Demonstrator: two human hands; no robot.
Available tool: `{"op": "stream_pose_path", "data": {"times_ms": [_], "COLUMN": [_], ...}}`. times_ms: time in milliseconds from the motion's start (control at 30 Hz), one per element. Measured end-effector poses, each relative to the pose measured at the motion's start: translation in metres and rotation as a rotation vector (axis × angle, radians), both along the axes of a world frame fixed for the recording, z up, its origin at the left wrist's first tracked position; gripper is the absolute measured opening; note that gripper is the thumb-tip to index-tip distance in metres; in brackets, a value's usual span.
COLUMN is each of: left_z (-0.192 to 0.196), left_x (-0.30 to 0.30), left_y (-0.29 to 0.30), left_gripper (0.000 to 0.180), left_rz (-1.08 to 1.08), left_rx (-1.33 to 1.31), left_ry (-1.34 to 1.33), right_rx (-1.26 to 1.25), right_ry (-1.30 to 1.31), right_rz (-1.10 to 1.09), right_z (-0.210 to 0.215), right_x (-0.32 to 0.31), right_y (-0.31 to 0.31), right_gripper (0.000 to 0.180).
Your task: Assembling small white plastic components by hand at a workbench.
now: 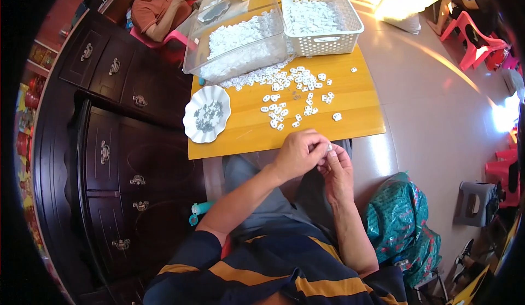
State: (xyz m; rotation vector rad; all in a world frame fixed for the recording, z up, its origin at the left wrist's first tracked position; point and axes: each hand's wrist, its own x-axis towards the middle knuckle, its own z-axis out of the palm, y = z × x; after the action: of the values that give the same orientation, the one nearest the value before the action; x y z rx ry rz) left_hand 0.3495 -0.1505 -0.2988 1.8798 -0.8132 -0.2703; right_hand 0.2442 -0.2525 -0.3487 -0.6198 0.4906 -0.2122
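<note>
My left hand (298, 153) and my right hand (337, 168) meet just below the front edge of the yellow table (361, 119), over my lap. Both pinch one small white plastic piece (329, 147) between the fingertips. Several similar white pieces (290, 94) lie scattered on the table ahead of my hands. A white scalloped dish (192, 131) with small grey metal parts stands at the table's front left corner.
A clear plastic tub (191, 59) of white pieces and a white perforated basket (328, 45) stand at the back. A dark wooden cabinet (120, 157) is on the left. A person in an orange shirt (158, 9) sits beyond. A green bag (402, 223) lies at my right.
</note>
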Motion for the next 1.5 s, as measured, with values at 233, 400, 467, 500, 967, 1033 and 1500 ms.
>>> {"op": "stream_pose_path", "data": {"times_ms": [233, 400, 467, 500, 967, 1033, 1500], "left_z": [0.003, 0.004, 0.007, 0.005, -0.018, -0.021, -0.015], "left_x": [-0.018, 0.007, 0.029, 0.044, 0.117, 0.118, 0.134], "left_y": [0.006, 0.012, 0.013, 0.014, 0.011, 0.012, 0.002], "left_gripper": [0.012, 0.013, 0.012, 0.011, 0.010, 0.010, 0.007], "left_rz": [0.021, -0.064, 0.059, 0.112, 0.181, 0.185, 0.069], "left_rx": [0.100, 0.094, 0.162, 0.206, 0.402, 0.403, 0.452], "left_ry": [-0.282, -0.161, -0.184, -0.278, -0.599, -0.582, -0.656], "right_rx": [-0.021, -0.020, -0.006, -0.006, -0.047, -0.042, -0.025], "right_ry": [-0.031, -0.032, 0.011, 0.008, 0.100, 0.100, 0.066], "right_rz": [-0.007, 0.030, 0.059, 0.057, 0.085, 0.084, 0.106], "right_z": [-0.012, -0.008, -0.002, 0.001, 0.010, 0.009, 0.006], "right_x": [-0.001, -0.002, -0.003, -0.002, -0.001, -0.001, -0.002], "right_y": [0.004, 0.000, 0.000, 0.001, -0.005, -0.004, -0.006], "right_gripper": [0.017, 0.016, 0.014, 0.014, 0.018, 0.017, 0.015]}}
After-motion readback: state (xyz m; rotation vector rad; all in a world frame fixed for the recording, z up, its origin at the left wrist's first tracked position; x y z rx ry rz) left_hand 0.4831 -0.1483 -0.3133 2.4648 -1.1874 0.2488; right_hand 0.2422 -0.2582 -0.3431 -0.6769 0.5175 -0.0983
